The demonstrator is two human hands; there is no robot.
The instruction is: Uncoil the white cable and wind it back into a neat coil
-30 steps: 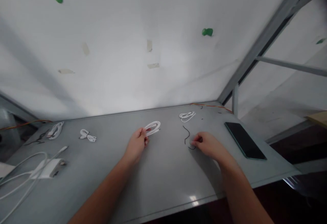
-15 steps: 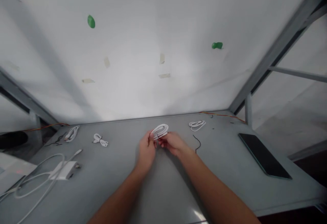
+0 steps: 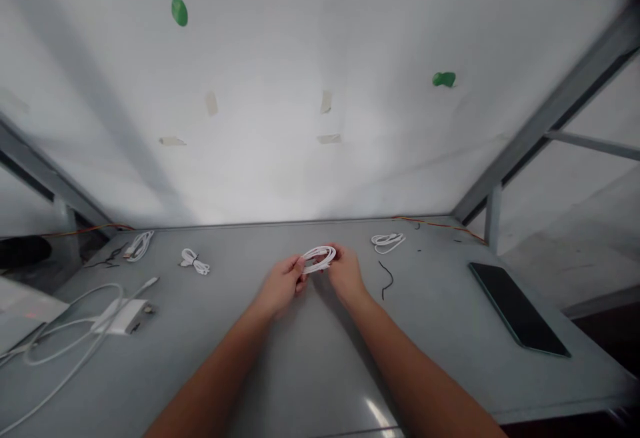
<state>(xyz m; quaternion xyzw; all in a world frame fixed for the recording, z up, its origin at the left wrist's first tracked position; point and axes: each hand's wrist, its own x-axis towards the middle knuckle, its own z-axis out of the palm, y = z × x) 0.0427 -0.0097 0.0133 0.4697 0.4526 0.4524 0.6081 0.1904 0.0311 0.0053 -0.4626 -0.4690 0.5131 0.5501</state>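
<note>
A coiled white cable (image 3: 319, 259) is held between my two hands above the grey table (image 3: 310, 358). My left hand (image 3: 283, 285) pinches the left end of the coil, thumb on top. My right hand (image 3: 345, 271) grips its right end, with some fingers hidden behind the loops. To the right of that hand lies a short black twist tie (image 3: 385, 281) on the tabletop. Beyond it rests a loosely coiled white cable (image 3: 388, 242). Left of my hands sits a bundled white cable (image 3: 195, 261) with a dark tie around its middle.
Another coiled cable (image 3: 139, 245) lies at the back left. A white power adapter (image 3: 117, 317) with a long looping cord stands at the left. A dark tablet (image 3: 517, 308) lies at the right. A white wall panel (image 3: 265, 178) borders the table's back, with grey frame posts at both sides.
The coil has turned and its loops are spread wider and lie flatter between my hands. My right hand has shifted from the coil's underside to its right end. The camera view has shifted slightly.
</note>
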